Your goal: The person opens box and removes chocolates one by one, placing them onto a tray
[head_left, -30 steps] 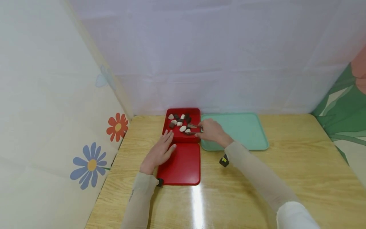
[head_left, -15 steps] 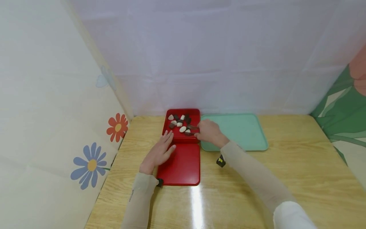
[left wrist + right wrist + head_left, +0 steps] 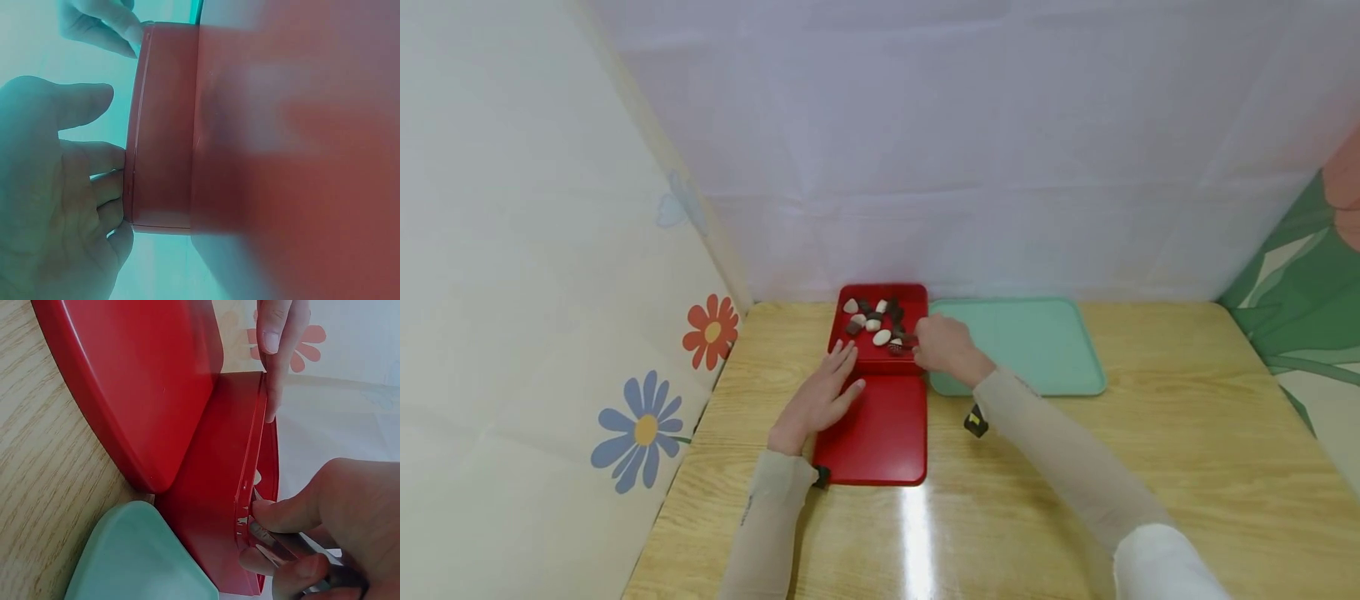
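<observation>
My right hand (image 3: 951,346) grips metal tongs (image 3: 284,544), fingers and thumb curled round their arms at the front right corner of a deep red box (image 3: 880,365). The slotted tong heads (image 3: 895,348) reach inside, drawn close together around a pale piece near the front wall. Several small dark brown and white pieces lie in the box, among them a white oval one (image 3: 882,337). My left hand (image 3: 820,400) has straight fingers resting on the box's front left rim; its palm and thumb show in the left wrist view.
A flat red lid or tray (image 3: 880,433) lies in front of the box, partly under my left hand. To the right is a mint green tray (image 3: 1037,346) on the wooden table (image 3: 1165,400). A white cloth wall (image 3: 970,167) rises behind.
The tong heads have come together around the pale piece. My right hand has moved slightly left and its fingers have squeezed inward. My left hand stays in place.
</observation>
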Demonstrator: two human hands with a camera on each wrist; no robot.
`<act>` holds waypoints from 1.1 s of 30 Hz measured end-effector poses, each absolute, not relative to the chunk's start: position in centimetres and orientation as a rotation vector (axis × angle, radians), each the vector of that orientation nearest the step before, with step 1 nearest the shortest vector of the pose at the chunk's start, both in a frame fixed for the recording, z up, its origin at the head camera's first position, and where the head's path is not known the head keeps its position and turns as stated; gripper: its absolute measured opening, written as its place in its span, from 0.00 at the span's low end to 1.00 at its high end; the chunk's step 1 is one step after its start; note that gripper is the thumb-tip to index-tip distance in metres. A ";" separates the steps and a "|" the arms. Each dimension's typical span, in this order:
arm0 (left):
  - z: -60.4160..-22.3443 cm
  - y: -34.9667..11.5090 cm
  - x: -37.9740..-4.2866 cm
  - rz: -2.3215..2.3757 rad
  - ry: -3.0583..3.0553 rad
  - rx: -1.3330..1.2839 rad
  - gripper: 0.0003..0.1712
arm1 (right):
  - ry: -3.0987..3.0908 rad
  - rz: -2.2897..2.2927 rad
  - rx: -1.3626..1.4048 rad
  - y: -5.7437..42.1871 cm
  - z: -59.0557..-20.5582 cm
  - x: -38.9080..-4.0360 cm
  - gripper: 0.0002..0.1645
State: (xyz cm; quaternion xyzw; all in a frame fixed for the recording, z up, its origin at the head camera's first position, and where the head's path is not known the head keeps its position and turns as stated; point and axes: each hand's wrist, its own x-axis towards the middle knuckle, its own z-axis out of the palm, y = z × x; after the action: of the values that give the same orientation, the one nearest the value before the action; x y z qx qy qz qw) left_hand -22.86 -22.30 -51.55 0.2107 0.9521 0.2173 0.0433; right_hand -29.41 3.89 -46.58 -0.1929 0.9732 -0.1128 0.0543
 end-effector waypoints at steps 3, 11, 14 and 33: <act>-51.5 -22.2 -22.8 0.667 2.915 0.639 0.43 | 2.967 -0.351 -0.599 4.0 -46.6 -29.4 0.18; -51.5 -22.2 -22.8 0.663 2.916 0.640 0.43 | 3.012 -0.377 -0.609 4.1 -46.1 -29.1 0.16; -51.6 -22.2 -22.8 0.680 2.909 0.624 0.43 | 3.031 -0.388 -0.611 4.1 -45.9 -29.1 0.14; -51.8 -22.2 -23.1 0.696 2.918 0.633 0.42 | 3.038 -0.584 -0.561 7.0 -43.8 -29.7 0.20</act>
State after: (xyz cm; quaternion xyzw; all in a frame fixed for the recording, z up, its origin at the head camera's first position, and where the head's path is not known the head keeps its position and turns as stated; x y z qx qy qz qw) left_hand -23.11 -22.24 -51.80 0.2064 0.9511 0.2269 0.0379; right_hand -29.71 7.00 -43.84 -0.1785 0.9662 -0.1857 -0.0011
